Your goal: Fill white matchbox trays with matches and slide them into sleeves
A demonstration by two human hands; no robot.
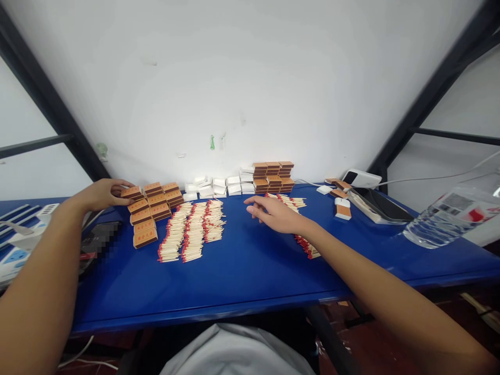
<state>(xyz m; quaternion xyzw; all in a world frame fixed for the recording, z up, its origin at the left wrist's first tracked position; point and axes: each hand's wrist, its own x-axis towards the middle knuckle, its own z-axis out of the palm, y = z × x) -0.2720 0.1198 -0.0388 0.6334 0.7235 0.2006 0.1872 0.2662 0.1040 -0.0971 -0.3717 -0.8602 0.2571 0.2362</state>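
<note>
My left hand (103, 197) is at the left end of a group of orange matchboxes (158, 200), its thumb and fingers closed about the end of an upper matchbox (133, 193). Over the middle of the blue table hovers my right hand (273, 212), fingers loosely stretched out to the left and nothing seen in them. Between the hands lie rows of loose red-tipped matches (193, 229). Another pile of matches (308, 246) is partly hidden under my right hand and forearm.
White matchbox trays (219, 186) and more stacked matchboxes (273, 177) line the wall. To the right are a white device (360, 178), a dark phone-like object (380, 204) and a water bottle (449, 219). A power strip (23, 245) stands at left.
</note>
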